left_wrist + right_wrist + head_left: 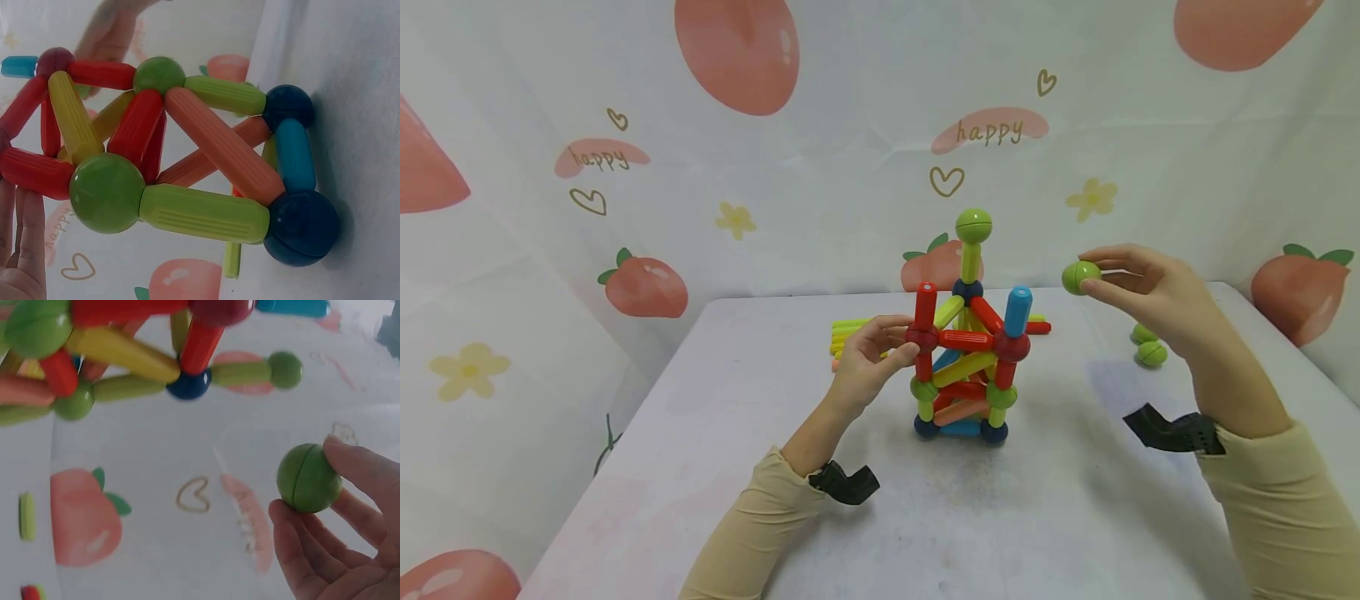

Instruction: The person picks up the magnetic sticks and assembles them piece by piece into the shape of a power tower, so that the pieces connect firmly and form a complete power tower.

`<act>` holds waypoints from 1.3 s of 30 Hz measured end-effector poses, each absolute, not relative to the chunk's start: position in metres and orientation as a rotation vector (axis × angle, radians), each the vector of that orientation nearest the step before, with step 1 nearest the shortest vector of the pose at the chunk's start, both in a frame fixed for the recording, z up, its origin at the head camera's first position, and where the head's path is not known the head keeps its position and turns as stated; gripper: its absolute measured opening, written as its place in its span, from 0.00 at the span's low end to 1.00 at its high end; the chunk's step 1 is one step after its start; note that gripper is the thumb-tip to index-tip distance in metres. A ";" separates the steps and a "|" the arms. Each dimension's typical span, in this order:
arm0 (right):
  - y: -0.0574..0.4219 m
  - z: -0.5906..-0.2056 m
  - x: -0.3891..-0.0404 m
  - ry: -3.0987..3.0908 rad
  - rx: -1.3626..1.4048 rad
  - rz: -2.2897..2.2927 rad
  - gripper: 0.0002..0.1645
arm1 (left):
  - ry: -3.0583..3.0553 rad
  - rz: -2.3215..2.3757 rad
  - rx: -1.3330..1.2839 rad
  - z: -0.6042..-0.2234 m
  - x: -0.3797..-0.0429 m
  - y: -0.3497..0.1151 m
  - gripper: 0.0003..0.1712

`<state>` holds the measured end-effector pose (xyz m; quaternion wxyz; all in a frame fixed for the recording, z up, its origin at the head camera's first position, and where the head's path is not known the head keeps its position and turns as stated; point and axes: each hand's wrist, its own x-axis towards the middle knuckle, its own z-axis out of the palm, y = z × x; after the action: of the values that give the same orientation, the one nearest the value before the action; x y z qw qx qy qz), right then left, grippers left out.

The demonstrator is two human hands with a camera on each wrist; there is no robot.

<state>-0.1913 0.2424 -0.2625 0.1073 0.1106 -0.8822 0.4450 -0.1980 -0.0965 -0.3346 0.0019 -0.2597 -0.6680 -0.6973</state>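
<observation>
A tower of magnetic rods and balls stands mid-table, with dark blue balls at its base and a green ball on top. My left hand grips the dark red ball joint on the tower's left side. My right hand is raised to the right of the tower and pinches a loose green ball between fingers and thumb. The left wrist view shows the tower's lower frame close up, with my fingers at the lower left.
Several loose yellow and green rods lie flat behind the tower on the white table. Two more green balls sit at the right. A strawberry-printed cloth backdrop encloses the table.
</observation>
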 end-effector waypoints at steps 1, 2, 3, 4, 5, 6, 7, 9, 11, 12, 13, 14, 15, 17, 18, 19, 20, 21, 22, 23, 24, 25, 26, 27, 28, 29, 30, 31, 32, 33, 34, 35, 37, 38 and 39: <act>0.238 -0.260 -0.190 -2.572 0.342 1.323 0.23 | -2.097 -2.188 -0.814 -0.335 -0.198 -0.096 0.41; 0.234 -0.257 -0.189 -2.544 0.365 1.343 0.23 | -2.097 -2.187 -0.813 -0.335 -0.198 -0.096 0.41; 0.229 -0.254 -0.187 -2.518 0.388 1.361 0.22 | -2.098 -2.186 -0.813 -0.335 -0.198 -0.096 0.41; 0.225 -0.250 -0.186 -2.488 0.415 1.384 0.22 | -2.098 -2.184 -0.813 -0.335 -0.198 -0.096 0.41; 0.221 -0.247 -0.184 -2.459 0.441 1.402 0.22 | -2.099 -2.182 -0.812 -0.335 -0.198 -0.096 0.42; 0.216 -0.244 -0.183 -2.431 0.466 1.418 0.21 | -2.100 -2.180 -0.810 -0.335 -0.199 -0.096 0.42; 0.212 -0.241 -0.182 -2.403 0.496 1.432 0.21 | -2.100 -2.177 -0.810 -0.335 -0.199 -0.095 0.42; 0.203 -0.236 -0.180 -2.353 0.562 1.451 0.21 | -2.104 -2.175 -0.805 -0.335 -0.199 -0.095 0.42; 0.194 -0.231 -0.178 -2.313 0.621 1.454 0.21 | -2.109 -2.173 -0.799 -0.335 -0.199 -0.095 0.43; 0.190 -0.229 -0.177 -2.292 0.652 1.454 0.20 | -2.111 -2.173 -0.797 -0.336 -0.199 -0.095 0.43; 0.185 -0.227 -0.177 -2.272 0.681 1.455 0.20 | -2.111 -2.173 -0.796 -0.336 -0.199 -0.095 0.43; 0.181 -0.226 -0.176 -2.251 0.709 1.456 0.20 | -2.112 -2.174 -0.795 -0.336 -0.199 -0.095 0.43; 0.176 -0.225 -0.175 -2.233 0.733 1.447 0.20 | -2.111 -2.175 -0.798 -0.336 -0.199 -0.095 0.43; 0.167 -0.224 -0.175 -2.197 0.783 1.422 0.20 | -2.108 -2.178 -0.805 -0.336 -0.198 -0.094 0.43; 0.163 -0.224 -0.175 -2.188 0.800 1.386 0.20 | -2.106 -2.178 -0.809 -0.336 -0.198 -0.095 0.43; 0.158 -0.224 -0.175 -2.183 0.814 1.348 0.21 | -2.104 -2.180 -0.812 -0.335 -0.198 -0.095 0.43; 0.155 -0.224 -0.175 -2.184 0.825 1.303 0.21 | -2.101 -2.182 -0.817 -0.335 -0.198 -0.095 0.43; 0.151 -0.224 -0.175 -2.188 0.835 1.254 0.21 | -2.098 -2.185 -0.820 -0.335 -0.198 -0.095 0.42; 0.148 -0.224 -0.174 -2.192 0.844 1.212 0.22 | -2.096 -2.189 -0.821 -0.335 -0.198 -0.095 0.42; 0.145 -0.224 -0.174 -2.196 0.851 1.174 0.22 | -2.093 -2.192 -0.822 -0.335 -0.198 -0.095 0.42; 0.142 -0.223 -0.173 -2.197 0.862 1.150 0.23 | -2.091 -2.196 -0.823 -0.335 -0.198 -0.095 0.41; 0.140 -0.223 -0.173 -2.193 0.875 1.133 0.24 | -2.091 -2.199 -0.823 -0.335 -0.198 -0.095 0.41; 0.138 -0.222 -0.173 -2.185 0.891 1.119 0.24 | -2.091 -2.201 -0.823 -0.335 -0.198 -0.095 0.41; 0.135 -0.222 -0.173 -2.172 0.911 1.109 0.25 | -2.092 -2.201 -0.822 -0.335 -0.198 -0.096 0.41; 0.133 -0.221 -0.173 -2.160 0.925 1.102 0.25 | -2.093 -2.199 -0.822 -0.335 -0.198 -0.096 0.41; 0.131 -0.220 -0.173 -2.151 0.934 1.089 0.25 | -2.094 -2.197 -0.824 -0.335 -0.198 -0.096 0.41; 0.129 -0.220 -0.173 -2.143 0.944 1.078 0.26 | -2.096 -2.193 -0.824 -0.335 -0.198 -0.096 0.42; 0.127 -0.219 -0.173 -2.137 0.951 1.064 0.26 | -2.097 -2.190 -0.826 -0.335 -0.198 -0.096 0.42; 0.125 -0.219 -0.173 -2.137 0.956 1.050 0.25 | -2.095 -2.189 -0.827 -0.335 -0.198 -0.096 0.42; 0.123 -0.218 -0.173 -2.140 0.956 1.035 0.25 | -2.094 -2.190 -0.830 -0.335 -0.198 -0.096 0.41; 0.122 -0.218 -0.172 -2.146 0.952 1.021 0.25 | -2.093 -2.190 -0.830 -0.335 -0.198 -0.096 0.40; 0.120 -0.217 -0.172 -2.153 0.950 1.010 0.25 | -2.092 -2.189 -0.831 -0.335 -0.198 -0.096 0.39; 0.118 -0.217 -0.172 -2.165 0.945 0.989 0.24 | -2.091 -2.192 -0.829 -0.335 -0.197 -0.096 0.37; 0.117 -0.217 -0.172 -2.168 0.944 0.982 0.24 | -2.091 -2.194 -0.828 -0.335 -0.197 -0.096 0.37; 0.116 -0.217 -0.172 -2.171 0.943 0.973 0.24 | -2.092 -2.192 -0.827 -0.335 -0.197 -0.096 0.37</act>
<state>-0.1721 0.1163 -0.2166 0.2870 0.3529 -0.8126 0.3643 -0.1971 -0.0958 -0.3345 0.0002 -0.2632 -0.6660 -0.6979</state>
